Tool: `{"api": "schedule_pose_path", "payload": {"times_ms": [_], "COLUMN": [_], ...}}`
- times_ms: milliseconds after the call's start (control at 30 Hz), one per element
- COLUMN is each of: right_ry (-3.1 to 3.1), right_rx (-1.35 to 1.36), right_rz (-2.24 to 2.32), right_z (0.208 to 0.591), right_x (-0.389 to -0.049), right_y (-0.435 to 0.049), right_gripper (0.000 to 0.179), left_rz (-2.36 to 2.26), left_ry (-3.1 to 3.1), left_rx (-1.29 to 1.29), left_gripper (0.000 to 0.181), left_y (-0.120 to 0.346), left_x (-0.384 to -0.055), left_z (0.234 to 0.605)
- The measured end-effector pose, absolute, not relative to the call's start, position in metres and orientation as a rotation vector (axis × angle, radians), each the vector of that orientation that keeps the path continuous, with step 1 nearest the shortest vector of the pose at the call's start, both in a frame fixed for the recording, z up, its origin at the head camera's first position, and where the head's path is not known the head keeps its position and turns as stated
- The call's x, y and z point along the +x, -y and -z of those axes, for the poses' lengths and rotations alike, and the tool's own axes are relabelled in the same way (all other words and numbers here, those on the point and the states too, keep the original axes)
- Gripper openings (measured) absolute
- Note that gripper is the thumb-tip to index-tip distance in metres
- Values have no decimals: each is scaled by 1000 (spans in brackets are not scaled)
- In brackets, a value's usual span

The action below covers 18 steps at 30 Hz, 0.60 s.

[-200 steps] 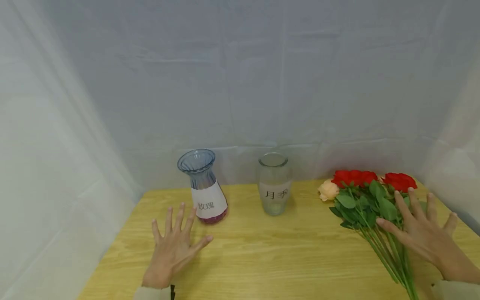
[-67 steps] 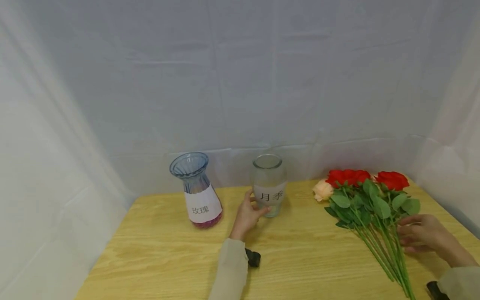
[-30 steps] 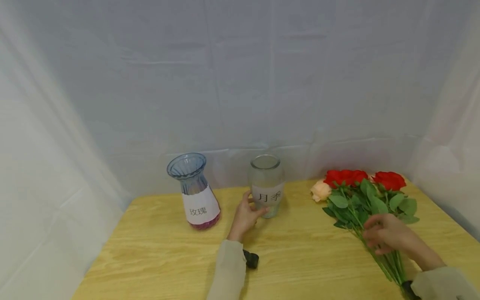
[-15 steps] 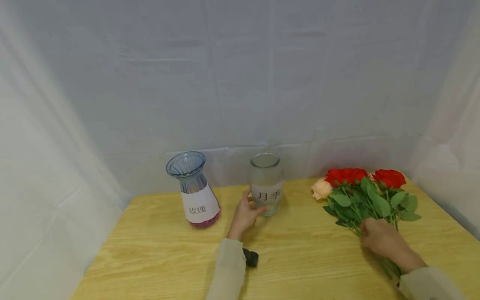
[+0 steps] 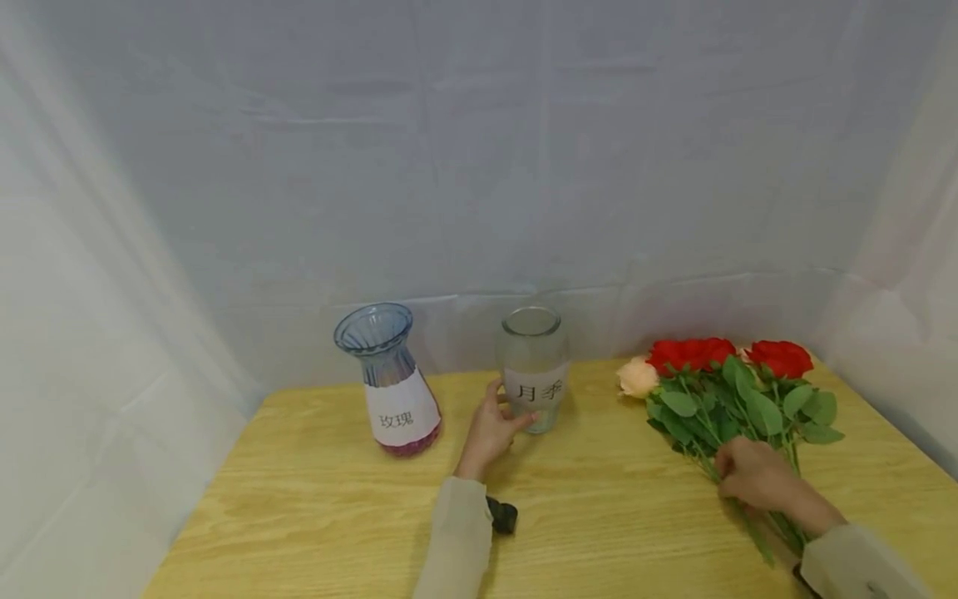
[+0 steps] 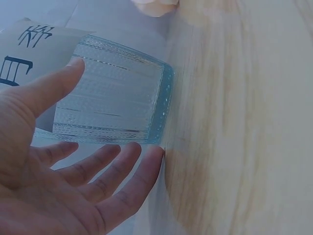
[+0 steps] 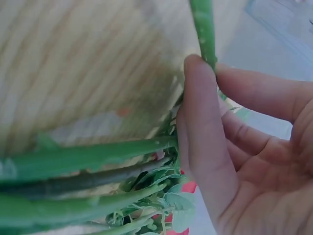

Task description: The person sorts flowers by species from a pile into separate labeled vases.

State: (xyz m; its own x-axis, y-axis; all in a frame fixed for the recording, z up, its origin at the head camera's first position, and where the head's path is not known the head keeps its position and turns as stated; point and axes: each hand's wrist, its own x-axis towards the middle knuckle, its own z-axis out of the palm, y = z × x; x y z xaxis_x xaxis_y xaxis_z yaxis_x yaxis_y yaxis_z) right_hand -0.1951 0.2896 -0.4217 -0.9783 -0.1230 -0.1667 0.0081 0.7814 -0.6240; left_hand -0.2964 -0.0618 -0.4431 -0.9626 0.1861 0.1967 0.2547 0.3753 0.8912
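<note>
My left hand (image 5: 488,434) is at the side of a clear glass vase (image 5: 533,353) with a white paper label, which stands upright on the table. Its thumb lies across the vase's front and the fingers curl behind it, as the left wrist view shows. My right hand (image 5: 754,476) is low over a bunch of long-stemmed flowers, with red blooms (image 5: 692,353) and a peach bloom (image 5: 639,378) at the far end. Between thumb and index finger it pinches one green flower stem (image 7: 203,27); several other stems (image 7: 88,159) lie beside the fingers.
A blue flared glass vase (image 5: 389,374) with a purple-pink base and a paper label stands left of the clear one. Yellow wood-grain tabletop (image 5: 329,516) spreads in front. White sheeting (image 5: 479,166) hangs behind and at both sides.
Both hands were spread over the table at first. My left hand went right to the clear vase; my right moved left onto the stems and now pinches one. The peach bloom shifted slightly left.
</note>
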Motion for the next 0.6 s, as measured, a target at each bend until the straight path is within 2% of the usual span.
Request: {"api": "schedule_pose_path", "payload": {"times_ms": [300, 600], "right_ry": [-2344, -2266], "right_rx": [-170, -229], "right_rz": [1477, 1582], "right_z": [418, 409], "right_x": [-193, -194], "right_y": [-299, -302], "right_gripper": [8, 14], "left_rz": [1674, 1675], "left_ry": [2551, 2564], "left_rx": [-410, -388], "left_gripper": [75, 78], "left_y": [62, 61], "left_x": [-296, -293], "left_z": [442, 442]}}
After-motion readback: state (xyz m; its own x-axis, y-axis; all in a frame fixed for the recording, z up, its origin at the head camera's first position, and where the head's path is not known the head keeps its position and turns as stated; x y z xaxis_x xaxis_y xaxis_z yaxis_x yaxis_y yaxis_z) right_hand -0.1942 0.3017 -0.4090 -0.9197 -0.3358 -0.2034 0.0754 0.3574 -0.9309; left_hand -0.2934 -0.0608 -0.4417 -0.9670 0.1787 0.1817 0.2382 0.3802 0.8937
